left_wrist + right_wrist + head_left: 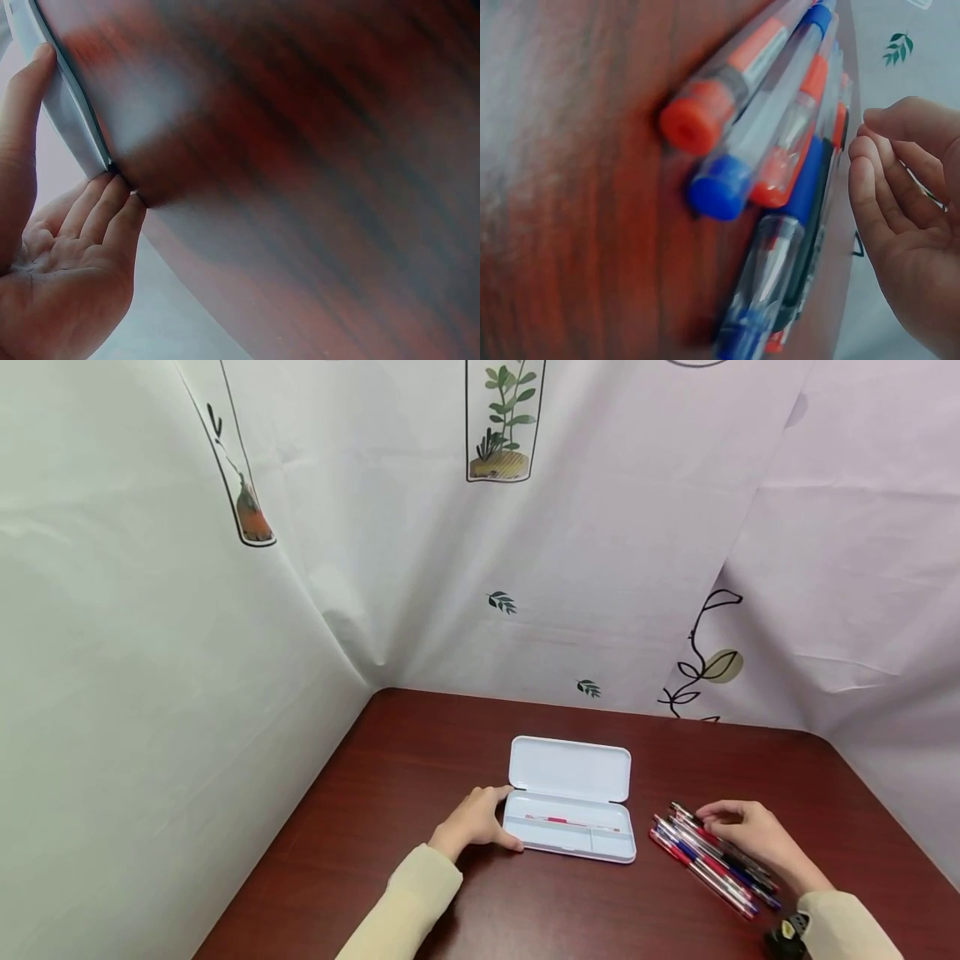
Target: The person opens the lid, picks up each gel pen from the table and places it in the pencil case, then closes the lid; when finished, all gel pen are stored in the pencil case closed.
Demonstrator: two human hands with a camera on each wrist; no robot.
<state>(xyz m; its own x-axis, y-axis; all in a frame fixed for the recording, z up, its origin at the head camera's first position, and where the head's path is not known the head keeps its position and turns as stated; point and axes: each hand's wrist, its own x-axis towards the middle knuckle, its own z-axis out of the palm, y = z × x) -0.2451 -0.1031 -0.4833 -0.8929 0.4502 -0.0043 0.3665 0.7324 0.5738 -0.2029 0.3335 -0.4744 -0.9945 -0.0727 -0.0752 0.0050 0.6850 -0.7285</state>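
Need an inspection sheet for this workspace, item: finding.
Surface: reddish-brown wood-grain table.
Job's things: pencil case, lid open, one red-marked pen inside; loose pens piled to its right.
Clutter: dark object by the right cuff, unclear what.
Left hand: grips the case's left end.
Right hand: at the pile, fingers bent, no pen seen held.
Cables: nothing seen.
Surroundings: pale cloth with plant prints behind the table.

gap between pencil case (551,837) and pen pile (712,862), tabletop (570,910) passable near side, left hand (478,818) blocking case's left end, right hand (753,837) blocking pile's right side
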